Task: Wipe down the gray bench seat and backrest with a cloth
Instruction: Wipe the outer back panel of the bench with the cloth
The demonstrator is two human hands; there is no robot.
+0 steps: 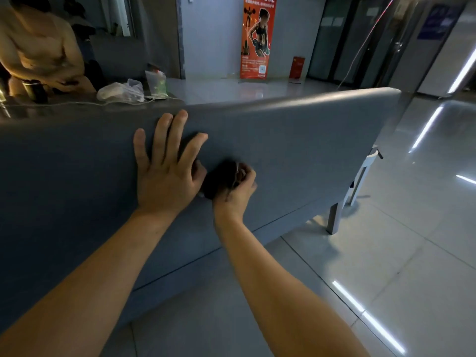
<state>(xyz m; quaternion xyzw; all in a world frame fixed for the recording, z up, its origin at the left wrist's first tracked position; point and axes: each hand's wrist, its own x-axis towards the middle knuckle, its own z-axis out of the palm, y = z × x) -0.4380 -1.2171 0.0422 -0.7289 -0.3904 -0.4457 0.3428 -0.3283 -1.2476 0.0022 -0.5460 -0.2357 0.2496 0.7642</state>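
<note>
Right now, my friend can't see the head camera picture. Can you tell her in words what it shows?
A person's right hand grips a dark cloth against the gray bench backrest, while the left hand lies flat beside it with fingers spread. Behind the bench are an orange poster and a shiny tiled floor.
</note>
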